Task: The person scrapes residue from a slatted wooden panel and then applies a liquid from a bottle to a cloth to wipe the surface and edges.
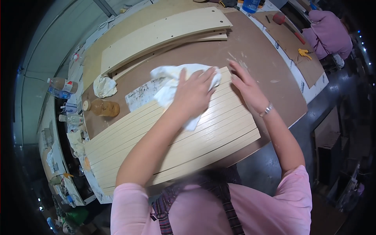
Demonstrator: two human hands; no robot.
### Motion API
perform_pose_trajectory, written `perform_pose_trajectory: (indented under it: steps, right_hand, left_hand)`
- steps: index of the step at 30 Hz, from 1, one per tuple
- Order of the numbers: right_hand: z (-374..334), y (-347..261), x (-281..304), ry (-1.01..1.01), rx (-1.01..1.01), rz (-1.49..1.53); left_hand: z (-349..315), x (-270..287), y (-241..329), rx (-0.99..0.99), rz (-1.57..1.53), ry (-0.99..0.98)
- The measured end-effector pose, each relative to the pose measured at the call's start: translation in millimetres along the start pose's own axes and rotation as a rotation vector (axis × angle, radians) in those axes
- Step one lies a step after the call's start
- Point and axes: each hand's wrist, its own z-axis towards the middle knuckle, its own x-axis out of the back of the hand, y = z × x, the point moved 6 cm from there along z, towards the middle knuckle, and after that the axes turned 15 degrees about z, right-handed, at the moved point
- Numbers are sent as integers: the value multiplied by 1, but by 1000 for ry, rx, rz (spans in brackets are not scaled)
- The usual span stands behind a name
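A cream-coloured panel (219, 125) with long parallel grooves lies at a slant on the brown work table. My left hand (194, 91) presses a crumpled white cloth (169, 75) onto its far right part, fingers bent over the cloth. Part of the cloth is hidden under the palm. At the panel's right end, near the far corner, is my right hand (247, 87), its fingers stretched and apart and nothing in it; whether it touches the edge, I cannot tell. A paint-smeared white sheet (137, 95) lies just past the panel.
Behind lie stacked cream boards (156, 37) with small holes. To the left are a bottle of amber liquid (102, 107) and a wadded cloth (104, 86). Yellow pliers (304, 54) and a red-headed mallet (279, 18) lie at the far right, near another person in pink (329, 33).
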Motion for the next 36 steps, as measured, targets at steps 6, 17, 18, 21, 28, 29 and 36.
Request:
perform_pose_trajectory:
  steps: [6, 17, 18, 21, 28, 29, 36]
  right_hand:
    - [23, 15, -15, -42, 152, -446]
    - [22, 10, -29, 55, 271, -669]
    - [26, 8, -27, 69, 282, -686]
    - [26, 12, -24, 57, 207, -672]
    - [27, 15, -26, 46, 253, -713]
    - [27, 13, -30, 59, 276, -733]
    - [28, 9, -29, 65, 274, -800]
  left_hand:
    - [-13, -9, -29, 11, -56, -120]
    - [-30, -8, -28, 38, -5, -26]
    - [-49, 5, -46, 80, -28, -40]
    - [-139, 22, -102, 264, -20, -22]
    - [-315, 77, -218, 590, 199, -76]
    - [-317, 76, -218, 602, 193, -58]
    - [-230, 54, -173, 411, 15, 1]
